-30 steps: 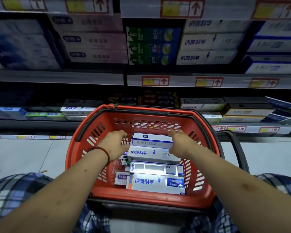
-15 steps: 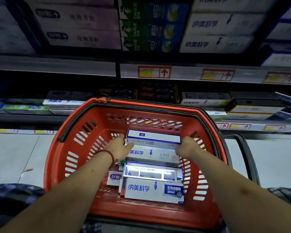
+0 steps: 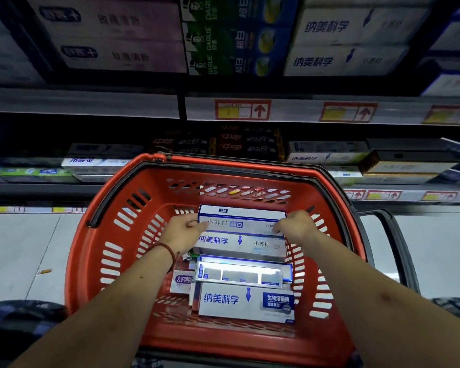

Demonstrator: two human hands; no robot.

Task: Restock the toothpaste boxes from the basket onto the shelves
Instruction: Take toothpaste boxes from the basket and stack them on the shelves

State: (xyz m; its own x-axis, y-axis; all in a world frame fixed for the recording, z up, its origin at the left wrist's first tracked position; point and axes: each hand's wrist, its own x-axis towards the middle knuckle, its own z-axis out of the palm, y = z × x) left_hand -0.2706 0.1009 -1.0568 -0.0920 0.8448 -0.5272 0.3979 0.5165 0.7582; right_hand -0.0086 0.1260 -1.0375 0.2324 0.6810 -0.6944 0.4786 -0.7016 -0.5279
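At the far left a small scrap (image 3: 43, 271) lies on the floor under the shelves (image 3: 91, 102). The red basket (image 3: 83, 261) fills the middle of the view. The left hand (image 3: 181, 233), a cord at its wrist, grips the left end of the top box (image 3: 241, 221), which lies crosswise at the basket's far end. A second ago that hand was only reaching toward the box; since then its fingers have curled onto the end. The box itself has changed too: its printed front face shows more fully than before, so it seems to be tipping up off the box below (image 3: 239, 243). Whether it has fully left that box is hard to tell. More boxes (image 3: 246, 301) lie stacked toward the near edge, untouched. The right hand (image 3: 299, 227) has likewise closed on the box's right end, so both hands now pinch it between them. Right of the basket stands its black handle (image 3: 398, 248). On the upper shelf at right sits a stack (image 3: 337, 43) with similar print, a likely home for this box. The grasp looks settled, so I judge the lift to the shelf comes next.
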